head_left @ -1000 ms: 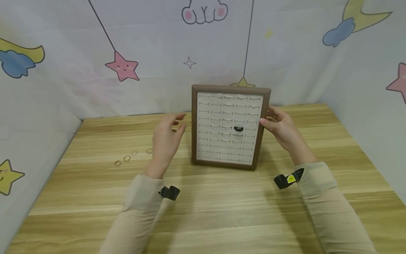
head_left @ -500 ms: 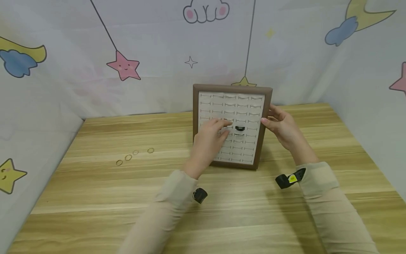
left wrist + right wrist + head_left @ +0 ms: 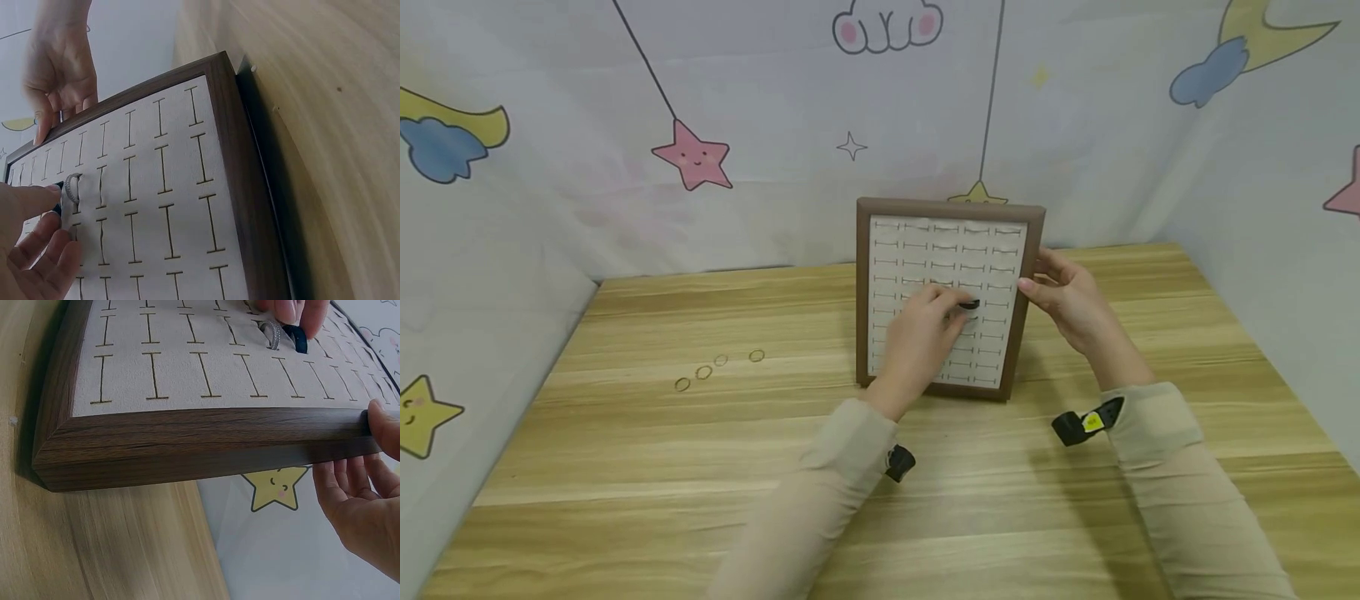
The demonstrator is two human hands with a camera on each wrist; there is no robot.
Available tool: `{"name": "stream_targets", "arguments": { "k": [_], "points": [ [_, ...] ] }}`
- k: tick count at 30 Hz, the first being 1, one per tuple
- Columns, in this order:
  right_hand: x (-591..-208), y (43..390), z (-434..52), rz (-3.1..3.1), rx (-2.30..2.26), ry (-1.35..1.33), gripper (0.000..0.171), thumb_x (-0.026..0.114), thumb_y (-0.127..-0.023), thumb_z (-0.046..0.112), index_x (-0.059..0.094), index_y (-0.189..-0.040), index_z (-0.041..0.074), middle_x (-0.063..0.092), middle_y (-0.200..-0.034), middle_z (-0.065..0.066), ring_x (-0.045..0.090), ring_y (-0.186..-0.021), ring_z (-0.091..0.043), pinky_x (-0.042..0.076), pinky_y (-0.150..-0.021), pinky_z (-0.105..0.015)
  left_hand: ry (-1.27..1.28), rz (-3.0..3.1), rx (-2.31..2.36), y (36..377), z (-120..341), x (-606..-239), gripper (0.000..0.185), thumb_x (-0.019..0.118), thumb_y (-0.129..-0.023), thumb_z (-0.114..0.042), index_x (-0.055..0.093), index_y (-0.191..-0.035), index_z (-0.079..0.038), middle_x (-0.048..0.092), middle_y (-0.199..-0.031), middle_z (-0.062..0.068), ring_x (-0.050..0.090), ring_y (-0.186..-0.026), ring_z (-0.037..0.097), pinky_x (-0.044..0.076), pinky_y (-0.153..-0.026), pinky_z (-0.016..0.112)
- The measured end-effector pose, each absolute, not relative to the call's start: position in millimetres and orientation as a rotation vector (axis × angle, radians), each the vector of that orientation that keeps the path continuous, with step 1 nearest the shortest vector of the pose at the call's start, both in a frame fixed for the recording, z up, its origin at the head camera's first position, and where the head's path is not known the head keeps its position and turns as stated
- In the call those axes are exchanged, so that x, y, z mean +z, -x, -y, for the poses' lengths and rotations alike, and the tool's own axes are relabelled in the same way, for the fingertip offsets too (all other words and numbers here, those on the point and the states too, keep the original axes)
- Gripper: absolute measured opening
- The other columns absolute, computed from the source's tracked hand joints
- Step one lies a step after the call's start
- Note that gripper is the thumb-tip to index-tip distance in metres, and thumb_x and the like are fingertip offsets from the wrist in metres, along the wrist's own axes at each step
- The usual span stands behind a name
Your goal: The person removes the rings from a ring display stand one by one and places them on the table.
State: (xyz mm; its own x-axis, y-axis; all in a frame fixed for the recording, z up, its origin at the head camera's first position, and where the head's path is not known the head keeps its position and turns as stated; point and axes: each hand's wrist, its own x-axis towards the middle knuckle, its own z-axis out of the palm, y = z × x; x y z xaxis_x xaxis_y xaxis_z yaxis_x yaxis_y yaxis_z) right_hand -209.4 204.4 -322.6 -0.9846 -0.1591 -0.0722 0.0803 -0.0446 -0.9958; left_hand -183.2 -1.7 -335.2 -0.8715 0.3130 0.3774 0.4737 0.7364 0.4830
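Four loose rings (image 3: 718, 370) lie left of tray (image 3: 865, 333).

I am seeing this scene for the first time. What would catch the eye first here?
A brown-framed ring display board stands upright at the back of the wooden table. The left hand puts its fingertips to a silver ring beside a black ring in the slots, while the right hand holds the frame's right edge. Four small rings lie on the table to the left.

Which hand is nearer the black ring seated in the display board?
Left. The left hand touches the black ring; the right hand grips the brown wooden frame beside it.
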Motion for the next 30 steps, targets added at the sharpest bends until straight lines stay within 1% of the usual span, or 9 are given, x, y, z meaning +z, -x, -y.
{"name": "stream_targets", "arguments": {
  "k": [7,15,25,30],
  "points": [
    [-323,210,-205,-2.047,-2.17,0.097,0.071,0.058,-0.094,0.007,0.017,-0.151,-0.001,0.048,-0.112,0.007,0.051,-0.102,-0.004,0.046,-0.085,-0.008,0.577,2.703,-0.828,184,-3,-333,0.02,0.063,-0.092,-0.026,0.07,-0.108,-0.017,0.066,-0.103,-0.001,0.062,-0.091,0.012,0.052,-0.069,0.021],
    [-322,211,-203,-2.055,-2.146,0.085,0.072,0.059,-0.093,0.008,0.017,-0.152,0.002,0.048,-0.114,0.01,0.049,-0.106,-0.004,0.045,-0.086,-0.008,0.554,2.711,-0.827,185,-2,-333,0.016,0.058,-0.095,-0.024,0.069,-0.101,-0.015,0.065,-0.101,0.0,0.061,-0.091,0.015,0.053,-0.07,0.026],
    [-323,209,-202,-2.061,-2.143,0.091,0.071,0.058,-0.094,0.008,0.018,-0.151,0.001,0.048,-0.114,0.009,0.05,-0.105,-0.004,0.044,-0.087,-0.009,0.638,2.754,-0.848,188,4,-334,0.014,0.057,-0.095,-0.024,0.066,-0.097,-0.015,0.061,-0.099,0.001,0.057,-0.089,0.015,0.051,-0.071,0.022],
    [-324,209,-203,-2.04,-2.174,0.098,0.071,0.058,-0.094,0.007,0.017,-0.151,0.0,0.048,-0.112,0.009,0.051,-0.102,-0.002,0.045,-0.086,-0.008,0.705,2.755,-0.918,187,10,-334,0.014,0.057,-0.094,-0.024,0.066,-0.096,-0.013,0.06,-0.105,0.003,0.058,-0.089,0.016,0.051,-0.072,0.024]
  ]
}}
